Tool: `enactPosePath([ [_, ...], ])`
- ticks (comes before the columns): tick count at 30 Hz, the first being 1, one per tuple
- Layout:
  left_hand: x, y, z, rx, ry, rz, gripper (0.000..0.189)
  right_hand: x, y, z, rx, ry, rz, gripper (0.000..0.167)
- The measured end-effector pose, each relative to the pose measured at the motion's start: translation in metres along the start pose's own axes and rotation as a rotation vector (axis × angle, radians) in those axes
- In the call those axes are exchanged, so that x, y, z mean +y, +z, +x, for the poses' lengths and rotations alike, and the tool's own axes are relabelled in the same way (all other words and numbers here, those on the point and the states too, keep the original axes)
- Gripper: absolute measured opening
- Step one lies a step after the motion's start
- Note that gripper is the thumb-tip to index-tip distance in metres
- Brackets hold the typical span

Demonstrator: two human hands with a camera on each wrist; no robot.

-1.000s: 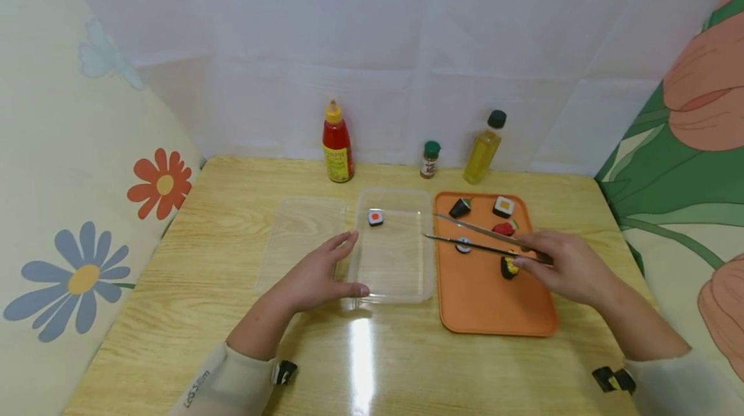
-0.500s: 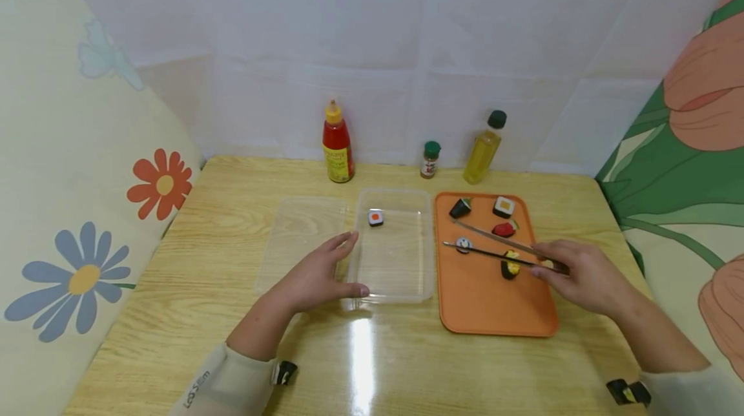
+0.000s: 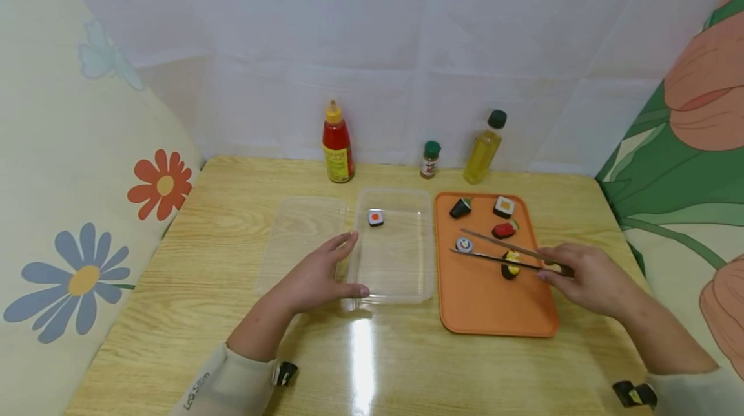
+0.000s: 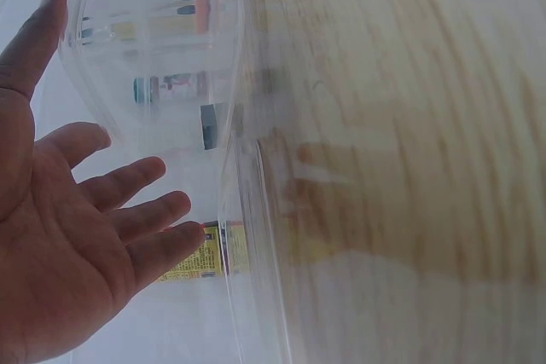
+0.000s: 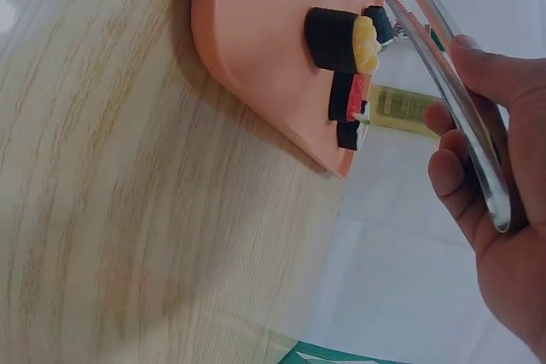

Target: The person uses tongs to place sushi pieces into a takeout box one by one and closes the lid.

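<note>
In my right hand (image 3: 587, 277) I grip metal tongs (image 3: 498, 242), their two arms spread over the orange tray (image 3: 494, 309). The tips stand either side of a small round sushi roll (image 3: 464, 245), close over it. Below the arms lies a yellow-topped sushi piece (image 3: 509, 265); the right wrist view shows its black wrap (image 5: 331, 38). A red-topped piece (image 3: 504, 229), a square roll (image 3: 504, 207) and a black cone-shaped piece (image 3: 460, 208) are farther back. My left hand (image 3: 316, 280), fingers extended, is at the left rim of a clear plastic box (image 3: 389, 267), which holds one roll (image 3: 376, 218).
Left of the box lies its clear lid (image 3: 305, 228), partly behind my left hand. Along the back stand a red sauce bottle (image 3: 338, 148), a small green-capped spice jar (image 3: 429, 161) and an oil bottle (image 3: 484, 151). A white cloth (image 3: 372, 80) hangs behind the table.
My right hand has drawn the tongs rightward and slightly nearer, from the box's edge to over the round roll. The left hand has stayed in place.
</note>
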State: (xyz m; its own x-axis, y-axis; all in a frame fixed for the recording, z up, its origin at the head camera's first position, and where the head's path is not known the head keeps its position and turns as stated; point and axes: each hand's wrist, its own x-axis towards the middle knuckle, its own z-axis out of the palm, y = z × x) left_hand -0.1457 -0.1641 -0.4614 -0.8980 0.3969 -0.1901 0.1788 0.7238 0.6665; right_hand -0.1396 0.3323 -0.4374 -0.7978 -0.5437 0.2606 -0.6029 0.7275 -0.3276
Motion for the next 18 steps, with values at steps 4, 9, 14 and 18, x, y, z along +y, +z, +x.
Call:
enactPosePath([
  [4,0.0001,-0.0001,-0.0002,0.001,0.002,-0.004,0.115,0.0003,-0.0023,0.0005,-0.023,0.017,-0.014,0.034],
  [9,-0.0002,0.0001,-0.0003,0.0,0.0,-0.002,0.114,0.0016,-0.004,0.0013,-0.055,0.037,-0.021,0.033],
  [14,-0.0005,0.0003,-0.0001,-0.007,-0.005,-0.007,0.114,0.0035,-0.0041,0.0013,-0.069,0.038,-0.051,0.032],
  [18,-0.0004,0.0002,-0.0001,-0.01,-0.013,-0.012,0.114,0.0028,-0.0054,0.0018,-0.07,0.027,-0.074,0.031],
])
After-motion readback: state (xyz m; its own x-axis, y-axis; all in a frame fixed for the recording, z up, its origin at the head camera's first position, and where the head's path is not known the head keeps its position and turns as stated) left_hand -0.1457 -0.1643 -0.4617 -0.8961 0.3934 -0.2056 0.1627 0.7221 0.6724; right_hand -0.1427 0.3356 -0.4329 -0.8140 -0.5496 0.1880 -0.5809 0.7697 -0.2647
